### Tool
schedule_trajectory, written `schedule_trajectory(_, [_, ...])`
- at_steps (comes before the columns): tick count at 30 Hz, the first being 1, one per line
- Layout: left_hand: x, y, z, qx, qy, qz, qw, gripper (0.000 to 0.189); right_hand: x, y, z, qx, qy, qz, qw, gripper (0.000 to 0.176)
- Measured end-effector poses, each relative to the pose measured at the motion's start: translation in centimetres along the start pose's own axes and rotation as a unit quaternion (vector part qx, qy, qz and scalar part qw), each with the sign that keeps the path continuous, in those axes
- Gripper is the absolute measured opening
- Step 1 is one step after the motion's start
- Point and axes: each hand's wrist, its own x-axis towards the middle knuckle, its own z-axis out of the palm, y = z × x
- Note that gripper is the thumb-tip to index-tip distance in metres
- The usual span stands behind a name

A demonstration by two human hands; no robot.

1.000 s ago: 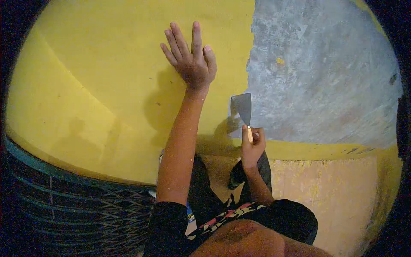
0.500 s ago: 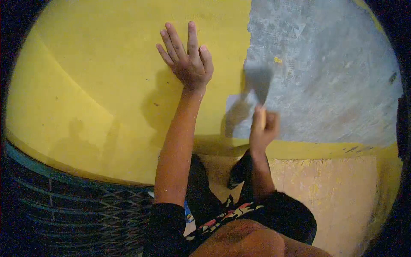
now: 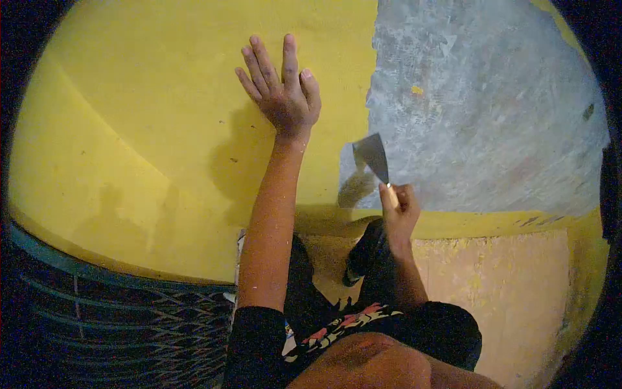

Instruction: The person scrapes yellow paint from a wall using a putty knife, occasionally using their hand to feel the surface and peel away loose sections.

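Observation:
My left hand [image 3: 285, 97] lies spread against the yellow painted wall [image 3: 175, 84], fingers pointing up, holding nothing. In my right hand [image 3: 402, 209] is a putty knife [image 3: 373, 155] with a pale wooden handle and a wide, dark metal blade. The blade points up and to the left. It overlaps the lower left corner of a grey bare patch [image 3: 479, 129], where the yellow paint is gone. A ragged paint edge runs up the left side of this patch, and a small yellow fleck [image 3: 417, 90] remains within it.
Below the grey patch runs a yellow strip, and under it a peach-coloured area [image 3: 492, 292] with yellow streaks. A dark green metal grille [image 3: 123, 311] stands at the lower left. My legs in dark trousers [image 3: 304, 272] are below my hands.
My right hand with the putty knife has come down, and the blade has tilted further left, away from the ragged paint edge. My left hand stays in place on the wall.

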Motion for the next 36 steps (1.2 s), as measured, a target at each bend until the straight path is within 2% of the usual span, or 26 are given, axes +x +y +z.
schedule_trajectory(3, [0.0, 0.0, 0.0, 0.002, -0.004, 0.0, 1.0, 0.056, -0.9, -0.1, 0.4, -0.013, 0.002, 0.004, 1.0, 0.021])
schedule_trajectory(7, [-0.1, 0.0, 0.0, -0.005, -0.003, 0.0, 1.0, 0.056, -0.1, -4.7, -0.2, -0.06, -0.037, 0.08, 0.994, 0.022])
schedule_trajectory(9, [0.0, 0.0, 0.0, -0.007, 0.002, -0.002, 1.0, 0.056, 0.4, -4.8, -0.3, -0.094, -0.052, 0.099, 0.989, 0.022])
schedule_trajectory(11, [0.0, 0.1, -0.1, 0.001, -0.001, -0.002, 1.0, 0.056, 0.4, -3.3, -0.4, -0.083, -0.039, 0.04, 0.995, 0.022])
schedule_trajectory(18, [0.1, 0.2, -0.2, 0.009, -0.002, -0.003, 1.0, 0.056, -0.2, -2.2, -0.1, -0.069, -0.013, -0.061, 0.996, 0.023])
schedule_trajectory(20, [0.1, 0.3, 0.0, 0.009, 0.019, -0.009, 1.0, 0.054, 0.5, -1.9, -0.9, -0.05, 0.076, -0.147, 0.985, 0.023])
schedule_trajectory(21, [0.1, 0.3, 0.1, 0.009, 0.018, -0.011, 1.0, 0.054, 1.1, -2.8, -1.5, -0.052, 0.074, -0.147, 0.985, 0.023])
schedule_trajectory(24, [-0.1, 0.4, 0.1, 0.007, 0.017, -0.013, 1.0, 0.054, 2.7, -5.9, -3.2, -0.101, -0.022, -0.068, 0.992, 0.022])
schedule_trajectory(28, [0.2, 0.2, 0.2, 0.003, 0.025, -0.009, 1.0, 0.055, 2.0, -3.0, -3.2, -0.145, -0.09, -0.021, 0.985, 0.02])
schedule_trajectory(32, [-0.1, 0.0, 0.4, 0.003, 0.025, -0.007, 1.0, 0.055, 2.3, -3.4, -2.3, -0.182, -0.066, -0.06, 0.979, 0.021])
schedule_trajectory(35, [-0.1, 0.0, 0.4, 0.003, 0.023, -0.01, 1.0, 0.055, 3.0, -5.0, -2.1, -0.137, -0.097, -0.049, 0.985, 0.022])
schedule_trajectory(36, [-0.3, 0.2, 0.4, 0.0, 0.02, -0.009, 1.0, 0.055, 3.0, -6.2, -1.2, -0.114, -0.102, -0.088, 0.984, 0.023])
